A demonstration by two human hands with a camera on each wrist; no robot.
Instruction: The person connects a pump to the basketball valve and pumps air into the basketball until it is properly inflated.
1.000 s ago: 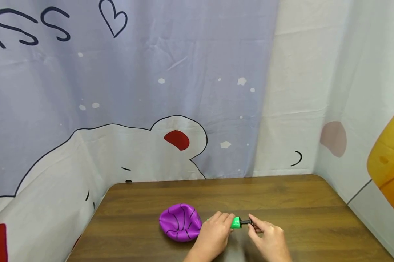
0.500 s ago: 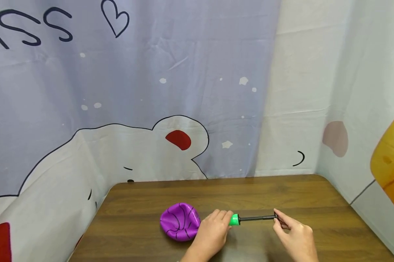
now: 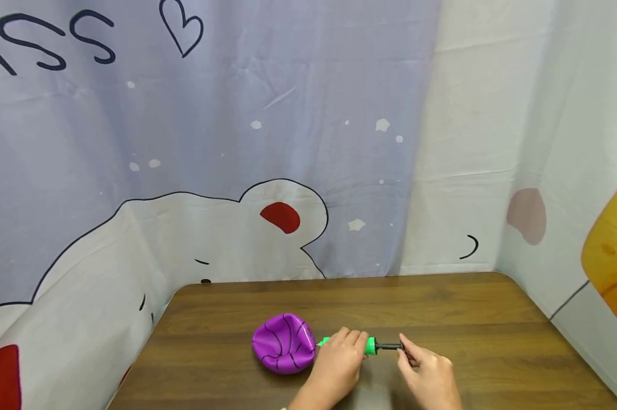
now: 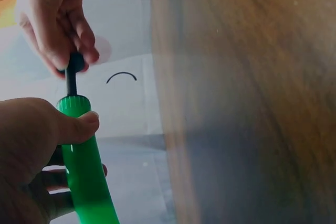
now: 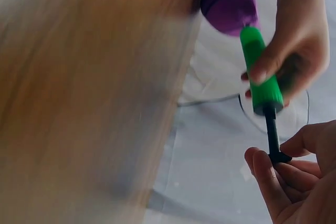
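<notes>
A purple ball [image 3: 283, 344] with black lines, dented and partly deflated, sits on the table to the left of both hands. My left hand [image 3: 339, 359] grips the green barrel of a hand pump [image 4: 86, 166], its fingers wrapped round it. The pump's thin tip meets the ball's right side, as the right wrist view [image 5: 228, 3] shows the ball beyond it. At the other end, my right hand [image 3: 428, 370] pinches the black handle [image 5: 280, 157] between thumb and fingers. A short length of black rod [image 3: 389, 346] shows between barrel and handle.
The wooden table [image 3: 226, 307] has rounded far corners. Behind it hangs a printed curtain [image 3: 339, 171] with a heart, stars and cartoon shapes; the cloth also runs along the left and right sides.
My right hand pulled the pump handle out to the right, then pushed it back toward the barrel. The ball looks slightly fuller and a little higher; my left hand stays on the barrel.
</notes>
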